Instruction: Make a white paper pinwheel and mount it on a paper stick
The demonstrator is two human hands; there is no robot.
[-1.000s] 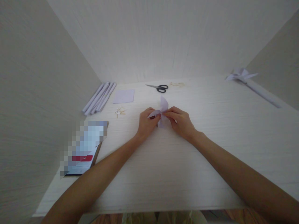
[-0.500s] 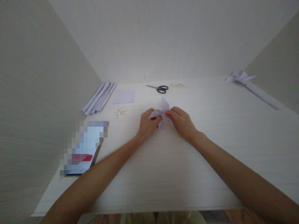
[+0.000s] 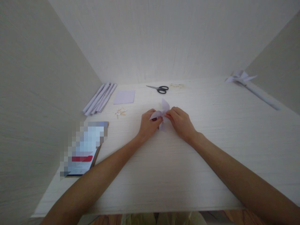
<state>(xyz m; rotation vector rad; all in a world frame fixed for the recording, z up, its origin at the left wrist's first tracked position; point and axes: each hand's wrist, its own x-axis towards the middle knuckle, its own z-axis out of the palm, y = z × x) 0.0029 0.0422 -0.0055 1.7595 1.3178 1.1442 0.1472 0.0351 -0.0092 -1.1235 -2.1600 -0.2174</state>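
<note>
A pale lilac paper pinwheel head (image 3: 165, 105) with curled blades is held just above the middle of the table. My left hand (image 3: 149, 125) grips it from the left, thumb pressed near its centre. From the right, my right hand (image 3: 181, 121) pinches the paper close to the same centre; whether its fingertips also hold something small is hidden. At the far right lies a finished-looking paper pinwheel (image 3: 241, 76) on a rolled paper stick (image 3: 262, 95).
Black-handled scissors (image 3: 161, 89) lie at the back beside small pale bits (image 3: 177, 85). Several rolled paper tubes (image 3: 100, 98), a square paper stack (image 3: 124, 97) and a small pile of sticks (image 3: 121, 112) are at left. A tablet-like screen (image 3: 82, 158) lies near my left forearm. Walls (image 3: 150, 40) enclose the table.
Hardly anything differs. My right hand has shifted very slightly left toward the pinwheel's centre, and the paper blades have moved a touch. Both hands keep their hold.
</note>
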